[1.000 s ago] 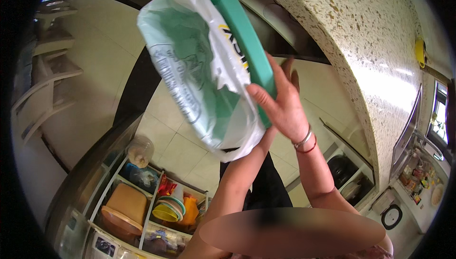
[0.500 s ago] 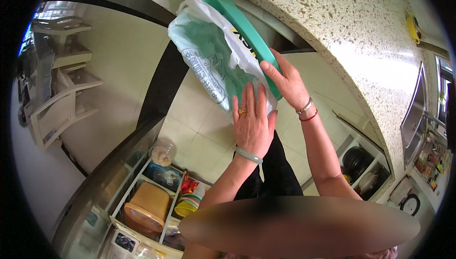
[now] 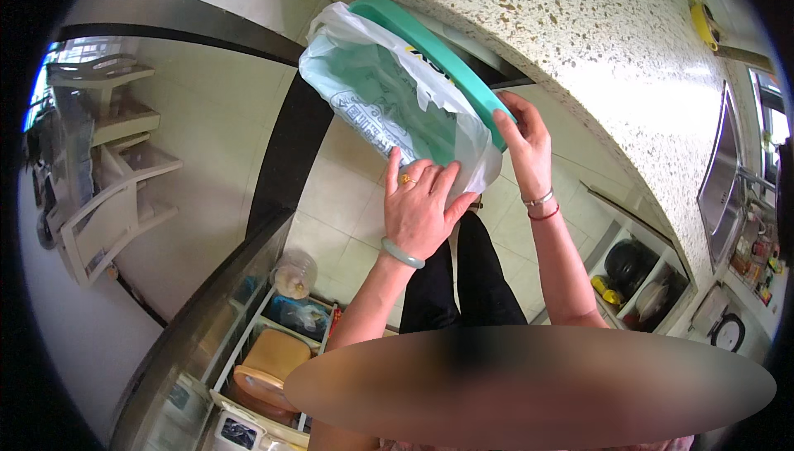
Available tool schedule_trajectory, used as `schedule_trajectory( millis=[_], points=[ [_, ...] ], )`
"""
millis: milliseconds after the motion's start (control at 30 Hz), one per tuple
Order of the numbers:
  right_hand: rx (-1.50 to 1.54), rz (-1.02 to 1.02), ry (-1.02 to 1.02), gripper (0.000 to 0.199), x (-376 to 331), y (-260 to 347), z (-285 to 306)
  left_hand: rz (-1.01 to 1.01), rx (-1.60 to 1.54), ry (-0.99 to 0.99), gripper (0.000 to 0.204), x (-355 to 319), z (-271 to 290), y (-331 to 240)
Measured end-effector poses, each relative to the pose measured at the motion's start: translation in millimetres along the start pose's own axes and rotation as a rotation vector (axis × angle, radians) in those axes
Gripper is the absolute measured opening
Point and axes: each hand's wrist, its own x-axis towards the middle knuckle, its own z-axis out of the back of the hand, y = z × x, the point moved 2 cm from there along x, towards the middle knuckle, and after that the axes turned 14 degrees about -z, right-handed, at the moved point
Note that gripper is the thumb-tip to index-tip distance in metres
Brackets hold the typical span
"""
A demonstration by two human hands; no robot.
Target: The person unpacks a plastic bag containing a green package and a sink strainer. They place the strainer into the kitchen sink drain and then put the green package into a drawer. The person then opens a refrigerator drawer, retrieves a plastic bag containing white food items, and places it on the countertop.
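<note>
The one view sits on my head and looks steeply down my front, close to my arms, which rise from six o'clock. Its fisheye bends the speckled surface (image 3: 579,45) across one o'clock; the tiled floor (image 3: 347,203) lies far below.

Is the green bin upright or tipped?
Tipped: the green bin lies sideways against the counter edge, its white liner bag mouth facing the camera.

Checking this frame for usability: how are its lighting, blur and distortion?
Head view: even daylight, with glare on the speckled stone counter; fisheye bends its edge and darkens the corners; a blurred oval covers the bottom; the left hand and white-green plastic bag stay sharp.
</note>
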Motion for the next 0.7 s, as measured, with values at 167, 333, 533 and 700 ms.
schedule_trajectory(
  millis=[167,333,533,700],
  points=[
    [-0.26,0.346,-0.277,0.055,-44,5,21,-0.004,-0.008,-0.022,0.044,9,-12,-7],
    [-0.067,0.072,-0.189,0.058,-43,-14,13,-0.024,-0.025,0.031,0.048,25,-16,-18],
    [-0.001,-0.096,-0.155,0.038,-16,-26,22,-0.121,-0.057,-0.019,0.047,36,-14,-6],
    [0.016,-0.102,-0.269,0.043,5,-24,29,-0.173,-0.077,-0.029,0.039,46,-18,4]
  ],
)
